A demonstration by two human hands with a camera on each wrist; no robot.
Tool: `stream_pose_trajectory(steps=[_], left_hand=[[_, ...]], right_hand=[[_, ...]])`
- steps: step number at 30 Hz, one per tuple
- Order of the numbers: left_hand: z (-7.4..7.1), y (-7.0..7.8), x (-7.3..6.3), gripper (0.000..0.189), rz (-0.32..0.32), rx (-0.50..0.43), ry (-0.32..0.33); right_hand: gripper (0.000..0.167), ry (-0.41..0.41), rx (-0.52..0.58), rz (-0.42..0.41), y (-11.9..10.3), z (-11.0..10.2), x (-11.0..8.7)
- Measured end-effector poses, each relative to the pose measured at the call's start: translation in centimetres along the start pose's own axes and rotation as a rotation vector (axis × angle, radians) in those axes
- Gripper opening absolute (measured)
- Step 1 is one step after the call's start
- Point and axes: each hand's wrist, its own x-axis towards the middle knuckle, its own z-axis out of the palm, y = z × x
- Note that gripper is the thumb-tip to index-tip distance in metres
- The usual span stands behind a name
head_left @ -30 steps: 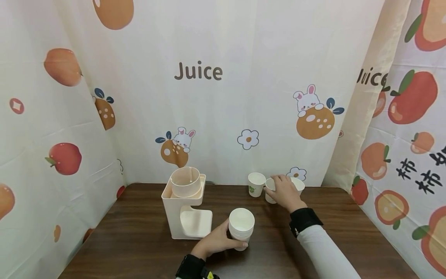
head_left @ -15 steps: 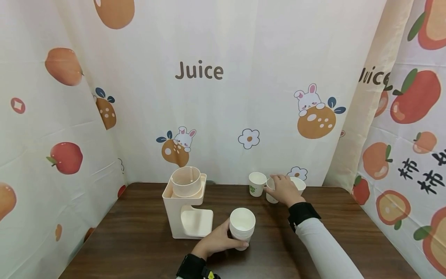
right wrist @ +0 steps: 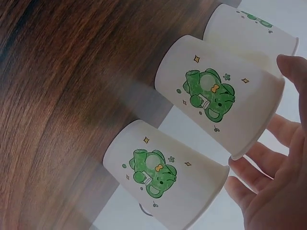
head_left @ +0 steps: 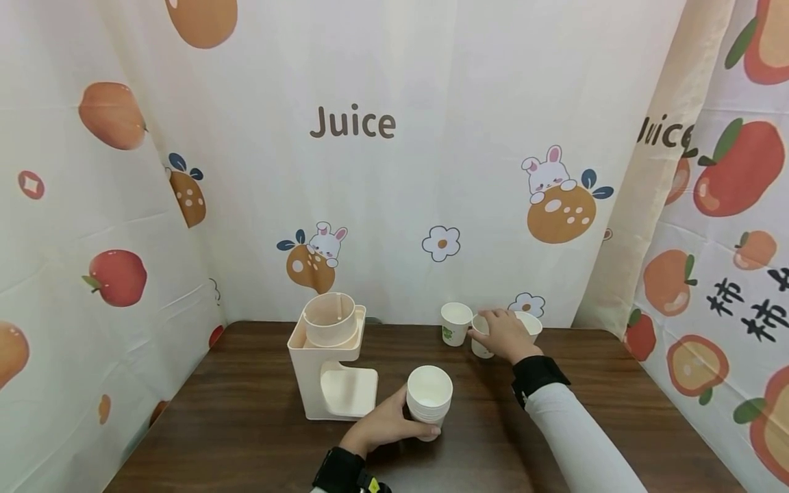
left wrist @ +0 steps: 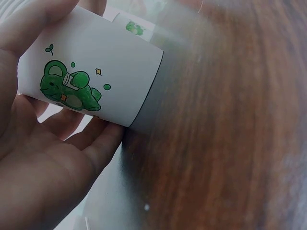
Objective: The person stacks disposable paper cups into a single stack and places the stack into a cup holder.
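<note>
Stacked paper cups sit right of the cream machine, my left hand curled round them, while my right hand pinches the back row's middle cup — probably placing it, so a clean release seems due.

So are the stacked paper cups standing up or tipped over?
Standing up: in the head view, the stacked paper cups have the top one's round opening facing up, and the left hand holds them.
</note>
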Motion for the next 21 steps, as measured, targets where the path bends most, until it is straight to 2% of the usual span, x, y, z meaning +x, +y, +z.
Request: stream_pose_trajectory(steps=[12,21], left_hand=[[0.06,0.08,-0.01,0.081,0.029,-0.003,-0.002],[0.09,0.11,-0.03,0.081,0.024,-0.015,-0.009]], right_hand=[[0.055,0.026,0.011,-0.021,0.00,-0.32,-0.38],[0.056,0.054,0.014,-0.040,-0.06,-0.34,-0.72]])
